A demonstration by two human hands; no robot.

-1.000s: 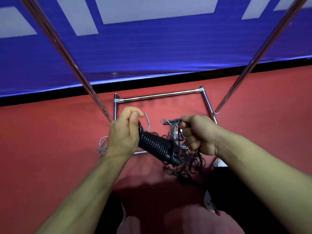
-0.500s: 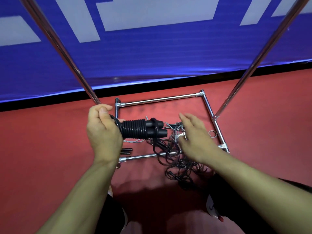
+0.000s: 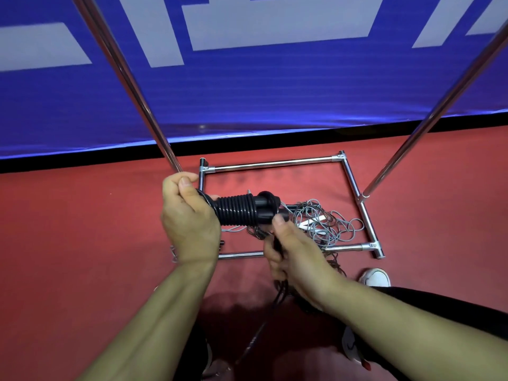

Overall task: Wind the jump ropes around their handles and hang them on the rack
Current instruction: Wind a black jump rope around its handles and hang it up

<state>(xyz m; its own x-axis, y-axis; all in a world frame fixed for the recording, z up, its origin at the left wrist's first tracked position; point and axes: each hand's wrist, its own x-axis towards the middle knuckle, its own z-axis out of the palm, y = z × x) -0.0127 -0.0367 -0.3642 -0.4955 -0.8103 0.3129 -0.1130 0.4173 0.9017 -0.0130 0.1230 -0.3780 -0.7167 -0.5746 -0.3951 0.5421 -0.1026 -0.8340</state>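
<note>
**Black rope nearly wound, tail in hand**

Left hand wrapped around one end of the paired black handles, holding them level above the red floor. Coils of black rope sit tight side by side along the handles, just right of the left fingers; that grip likely keeps the two handles together so the turns don't slip.

Right hand is below and just right of the handle caps, fingers curled on the loose black tail that trails down toward the person's legs. Thumb tip near the caps. Judged: the last turns, or tucking the end, come next; slack here could loosen the coils.

Beyond the right fingers, a tangled grey rope lies on the floor inside the rack base, unwound. Rack uprights rise on either side of the hands; nothing seen hanging on them in view.
</note>
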